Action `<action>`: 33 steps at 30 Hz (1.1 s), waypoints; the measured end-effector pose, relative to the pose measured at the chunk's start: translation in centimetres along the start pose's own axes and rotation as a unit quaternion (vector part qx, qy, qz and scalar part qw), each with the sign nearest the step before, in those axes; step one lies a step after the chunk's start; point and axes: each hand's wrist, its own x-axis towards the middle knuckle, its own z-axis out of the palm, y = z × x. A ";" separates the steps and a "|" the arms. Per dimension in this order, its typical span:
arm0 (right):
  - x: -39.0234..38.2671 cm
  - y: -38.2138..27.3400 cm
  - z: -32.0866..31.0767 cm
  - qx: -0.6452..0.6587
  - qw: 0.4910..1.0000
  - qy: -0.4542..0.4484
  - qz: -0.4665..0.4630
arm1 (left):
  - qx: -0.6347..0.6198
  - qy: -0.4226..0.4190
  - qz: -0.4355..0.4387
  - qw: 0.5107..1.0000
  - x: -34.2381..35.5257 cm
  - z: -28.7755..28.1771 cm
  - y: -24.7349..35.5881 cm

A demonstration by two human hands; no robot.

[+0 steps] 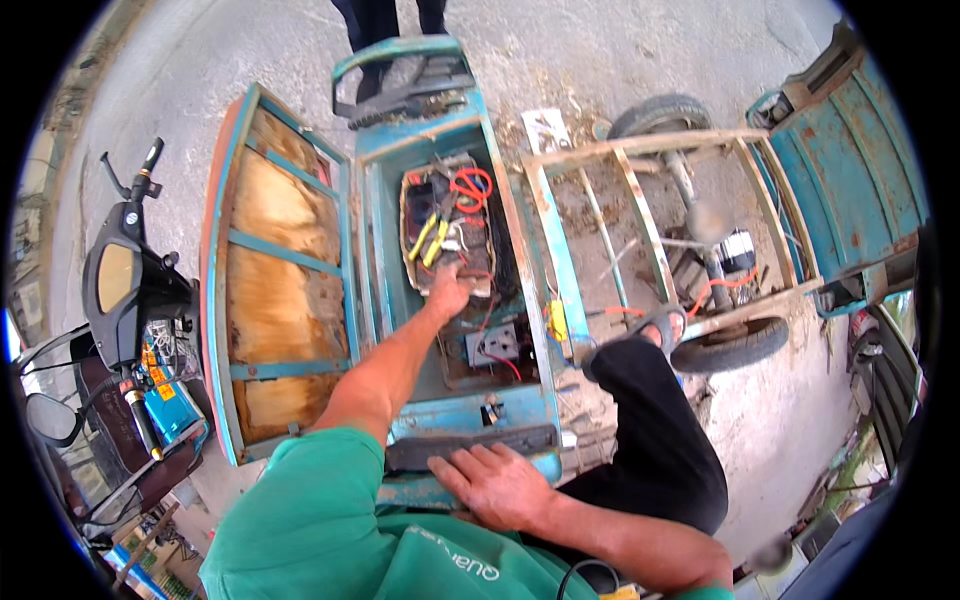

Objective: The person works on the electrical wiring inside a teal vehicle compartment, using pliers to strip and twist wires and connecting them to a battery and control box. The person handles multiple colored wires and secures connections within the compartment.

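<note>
My left hand (452, 290) reaches into a teal metal compartment, its fingers bent together at the near end of a cardboard box (412, 190). What they pinch, if anything, is hidden. Beyond the fingertips lie yellow-handled pliers (432, 238) and a red-handled tool (470, 190), among wires and small parts. Nearer to me in the compartment sits a grey box-shaped unit (492, 344) with a red wire. My right hand (495, 485) rests on the dark ledge (415, 455) along the compartment's near edge, fingers spread and slightly curved, holding nothing.
The raised seat lid (285, 230) leans open at left, beside a scooter (120, 270). To the right lies a rusty frame (640, 220) with wheels (735, 343) and orange cable. A person's dark-clothed legs (370, 25) stand beyond the teal body. My sandalled foot (665, 325) is against the frame.
</note>
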 end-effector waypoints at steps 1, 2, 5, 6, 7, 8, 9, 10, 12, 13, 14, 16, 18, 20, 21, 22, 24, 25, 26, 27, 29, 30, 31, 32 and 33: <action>0.1 0.0 0.3 0.003 1.000 0.005 -0.006 | 0.008 0.011 -0.006 1.000 0.9 -0.5 -0.7; 0.1 -0.1 0.1 0.003 1.000 -0.003 -0.007 | 0.012 0.015 -0.024 1.000 0.8 -0.1 -2.2; 0.4 0.0 0.2 0.010 1.000 -0.007 0.008 | -0.057 0.010 -0.060 0.996 1.2 0.0 -0.8; 0.4 -0.3 0.2 0.012 1.000 -0.010 0.007 | -0.110 0.010 -0.081 0.991 2.0 0.2 -2.3; 0.3 -0.4 0.1 0.012 1.000 -0.012 0.013 | -0.082 0.066 -0.034 0.994 2.1 0.2 -1.9; 0.5 -0.4 0.1 0.010 1.000 -0.007 0.007 | -0.183 0.083 -0.079 0.976 2.2 -0.5 -1.7; 0.7 -0.4 0.0 0.007 1.000 -0.001 0.002 | -0.283 0.099 -0.122 0.946 2.5 -1.6 -1.6; 0.7 -0.4 0.1 0.005 1.000 0.002 -0.002 | -0.379 0.112 -0.165 0.904 1.8 -2.8 -0.3; 0.5 -0.2 0.2 0.005 1.000 0.009 -0.007 | -0.492 0.151 -0.219 0.829 1.2 -4.8 1.7; 0.5 -0.2 0.3 0.002 1.000 0.011 -0.005 | -0.562 0.123 -0.201 0.793 0.8 -5.4 2.6; 0.5 -0.3 0.3 0.000 1.000 0.011 -0.004 | -0.627 0.094 -0.183 0.751 0.4 -6.0 3.2; 0.6 -0.4 0.2 -0.003 1.000 0.010 -0.002 | -0.651 0.065 -0.172 0.737 0.5 -7.0 3.3; 0.4 -0.5 0.2 0.006 1.000 -0.002 0.006 | -0.664 0.015 -0.146 0.733 -0.1 -7.1 2.7; 0.5 -0.3 -0.2 0.020 1.000 0.009 0.000 | -0.619 0.055 -0.187 0.761 0.4 -7.1 3.1; 0.6 -0.4 -0.3 0.009 1.000 0.017 -0.002 | -0.590 0.039 -0.177 0.787 0.4 -6.8 3.0; 0.5 -0.4 -0.2 0.004 1.000 0.022 -0.003 | -0.565 0.018 -0.184 0.804 0.4 -6.4 2.2; 0.5 -0.5 -0.2 0.007 1.000 -0.007 0.018 | -0.460 -0.055 -0.173 0.869 0.1 -4.8 0.9; 0.2 -0.4 0.3 0.009 1.000 0.003 0.022 | -0.416 -0.095 -0.175 0.887 -0.5 -4.3 1.4; 0.1 -0.3 0.6 0.012 1.000 0.014 0.020 | -0.370 -0.130 -0.174 0.903 -1.3 -4.3 2.1; 0.2 -0.2 0.6 0.011 1.000 0.015 0.021 | -0.322 -0.164 -0.173 0.916 -1.8 -4.4 2.8; 0.2 -0.2 0.4 0.010 1.000 0.010 0.020 | -0.331 -0.235 -0.213 0.889 -3.1 -4.4 3.8; 0.1 -0.2 0.6 0.013 1.000 0.010 0.022 | -0.335 -0.270 -0.233 0.872 -3.7 -4.3 4.2; 0.1 -0.1 0.7 0.012 1.000 0.012 0.021 | -0.285 -0.301 -0.255 0.874 -4.1 -3.9 4.7; 0.1 -0.1 0.8 0.011 1.000 0.014 0.020 | -0.249 -0.347 -0.255 0.868 -4.8 -3.5 4.5; 0.2 -0.1 0.8 0.009 1.000 0.015 0.017 | -0.215 -0.371 -0.265 0.863 -5.6 -3.2 4.8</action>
